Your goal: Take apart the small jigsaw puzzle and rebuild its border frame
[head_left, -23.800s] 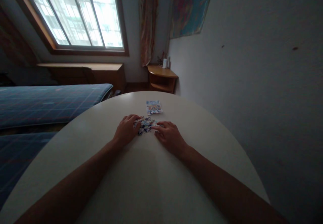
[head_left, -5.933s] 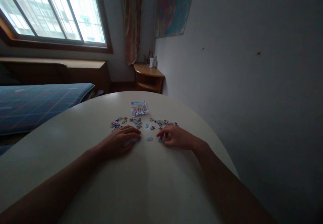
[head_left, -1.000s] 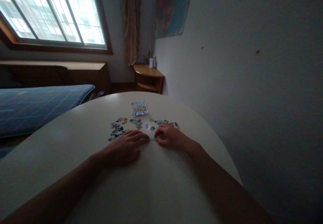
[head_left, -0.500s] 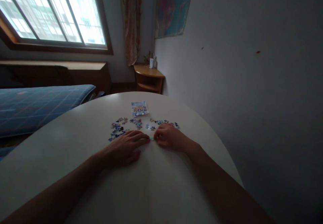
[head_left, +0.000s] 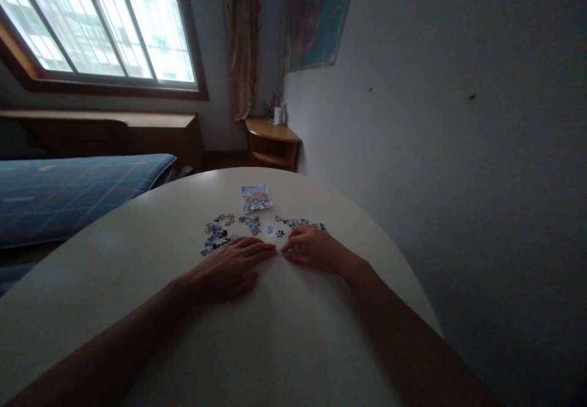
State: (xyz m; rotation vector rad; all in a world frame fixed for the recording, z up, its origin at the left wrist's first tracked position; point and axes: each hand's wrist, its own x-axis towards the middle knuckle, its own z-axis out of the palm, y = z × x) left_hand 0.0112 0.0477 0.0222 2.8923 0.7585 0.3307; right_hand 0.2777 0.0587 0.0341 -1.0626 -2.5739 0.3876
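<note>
A small light-blue jigsaw puzzle piece (head_left: 279,252) lies on the white round table between my two hands. My left hand (head_left: 236,264) rests flat with its fingers stretched out, the fingertips touching the piece's left side. From the right, my right hand (head_left: 316,250) pinches the piece's other side with thumb and finger; the fingers partly cover it. Two loose pieces (head_left: 280,233) sit just beyond. A cluster of dark and blue pieces (head_left: 214,230) spreads past my left hand, partly hidden by it. More pieces (head_left: 293,222) lie behind my right hand.
A picture sheet (head_left: 256,198) with a colourful print lies farther back on the white table (head_left: 192,193). A wall (head_left: 413,150) runs along the right side. At the left is a bed with a blue plaid mattress (head_left: 82,196); a wooden corner shelf (head_left: 270,131) stands behind the table.
My right fingers have closed in slightly around the puzzle piece. The view has shifted a little, so everything sits slightly farther right. My left hand stays flat beside the piece.
</note>
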